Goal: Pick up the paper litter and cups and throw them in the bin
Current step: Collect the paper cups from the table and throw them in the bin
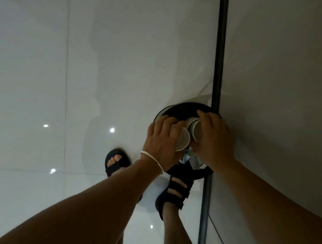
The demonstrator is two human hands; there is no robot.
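Left hand [163, 140] is gripping a cup [183, 140], right hand [213, 135] is gripping a second cup [197, 132], both right over the bin [185, 106]. Throw-in step is happening; next move likely needs both grips loosening so cups drop in.

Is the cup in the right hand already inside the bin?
Not yet: the right hand grips the cup above the open black bin.
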